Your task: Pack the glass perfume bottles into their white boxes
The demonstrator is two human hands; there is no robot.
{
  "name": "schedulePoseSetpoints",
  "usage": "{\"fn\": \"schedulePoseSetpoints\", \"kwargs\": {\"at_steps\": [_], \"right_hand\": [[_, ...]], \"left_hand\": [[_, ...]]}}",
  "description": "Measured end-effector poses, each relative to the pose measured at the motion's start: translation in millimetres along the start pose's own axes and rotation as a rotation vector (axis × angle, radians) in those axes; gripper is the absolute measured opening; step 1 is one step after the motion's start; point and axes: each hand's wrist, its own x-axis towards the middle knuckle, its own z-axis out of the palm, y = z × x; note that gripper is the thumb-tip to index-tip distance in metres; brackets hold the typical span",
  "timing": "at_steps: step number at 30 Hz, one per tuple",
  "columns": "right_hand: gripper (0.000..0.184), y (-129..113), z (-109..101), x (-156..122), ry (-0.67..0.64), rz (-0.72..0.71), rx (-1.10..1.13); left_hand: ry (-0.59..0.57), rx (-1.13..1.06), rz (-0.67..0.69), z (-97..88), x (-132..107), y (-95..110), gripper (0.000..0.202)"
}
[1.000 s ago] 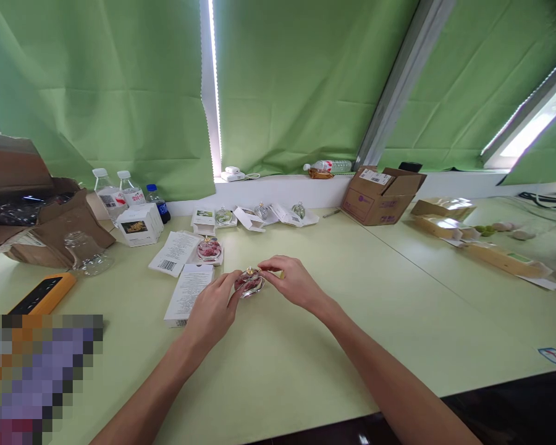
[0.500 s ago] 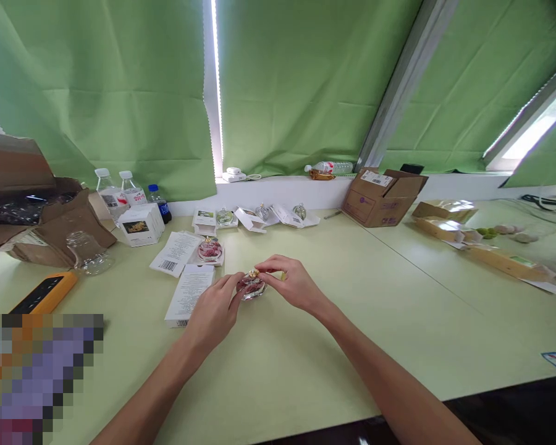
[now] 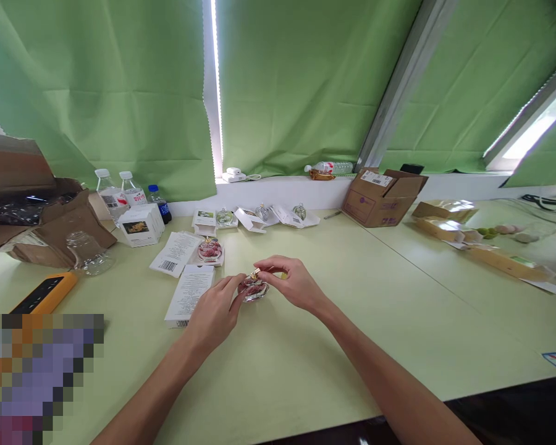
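the gold cap (image 3: 256, 272) has tipped further to the right since the earlier frame, and the round glass perfume bottle (image 3: 252, 289) under it has shifted slightly toward me. the bottle, with pink-red contents, sits between my hands near the middle of the bench (image 3: 306, 352), though i can't tell whether its base is touching the surface. my left hand (image 3: 212, 312) is on its left side, with the fingers together and pressed against the glass. my right hand (image 3: 294, 284) comes in from the other side, its fingertips (image 3: 271, 266) together and closed around the top by the cap.

just beyond my left hand lie a printed leaflet (image 3: 188, 295) and a barcoded leaflet (image 3: 175, 253), on either side of a matching bottle (image 3: 209, 250) in a white tray (image 3: 219, 259). further toward the back edge, three small glass bottles (image 3: 262, 213) stand in a row among open white boxes (image 3: 252, 219). in the back left corner are a white carton (image 3: 141, 224), two water bottles (image 3: 104, 188), and an upturned glass jar (image 3: 87, 252). a yellow device (image 3: 44, 293) lies near the left edge, and a cardboard box (image 3: 377, 198) stands at the back right.
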Motion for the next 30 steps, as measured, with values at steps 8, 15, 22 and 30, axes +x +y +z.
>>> {"fn": "schedulePoseSetpoints", "kwargs": {"at_steps": [8,15,22,30], "right_hand": [[0.021,-5.0,0.5,-2.1,-0.014,-0.003,0.009],[0.022,-6.4,0.6,-1.2,-0.024,-0.014,0.006],[0.022,-6.9,1.4,-1.5,0.008,-0.041,0.007],[0.022,-4.2,3.1,-1.8,0.006,-0.047,0.004]], "left_hand": [[-0.005,-0.015,0.016,-1.2,-1.6,0.6,0.027],[-0.015,0.006,0.015,-2.5,-0.8,3.0,0.026],[0.008,0.023,0.033,-2.1,-1.0,2.1,0.027],[0.009,0.027,0.044,-3.9,-1.3,3.7,0.027]]}}
